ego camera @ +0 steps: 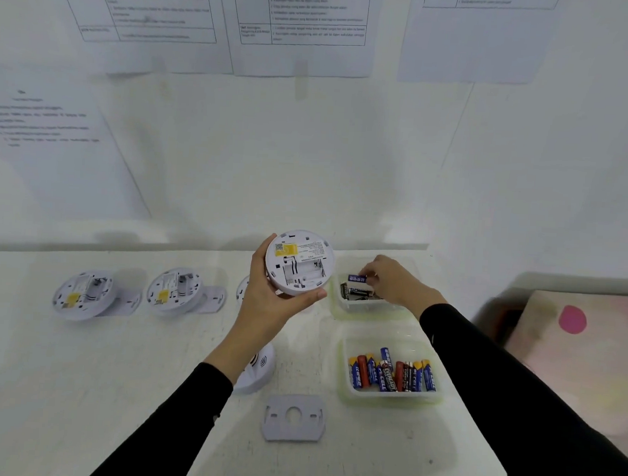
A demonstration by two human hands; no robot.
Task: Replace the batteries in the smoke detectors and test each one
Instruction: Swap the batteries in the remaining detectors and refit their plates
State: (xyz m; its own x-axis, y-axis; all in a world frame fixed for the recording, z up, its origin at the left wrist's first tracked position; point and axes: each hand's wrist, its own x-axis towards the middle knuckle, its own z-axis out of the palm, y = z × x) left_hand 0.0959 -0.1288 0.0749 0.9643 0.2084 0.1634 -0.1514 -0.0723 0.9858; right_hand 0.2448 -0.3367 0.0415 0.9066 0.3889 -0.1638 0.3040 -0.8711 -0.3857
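Left hand is up over the table, fingers and thumb wrapped round the rim of a detector. Its back is turned to the camera: yellow sticker, battery bay open and, as far as the blur allows, empty.

Right hand is out over the far tub, fingertips pinching a blue battery just above the dark cells lying in that tub.

Closer to the person sits the near tub, with a row of batteries in blue, red and yellow lying side by side. To the left of it, flat on the table, is a grey plate with a round hole in its middle.

A face-up detector peeks out from under the left forearm. Off to the left, the far-left detector and the next detector lie back-up, each leaning on its own plate, well apart from both hands. 1 more white rim shows just behind the left wrist, mostly hidden. Printed sheets hang on the wall behind.
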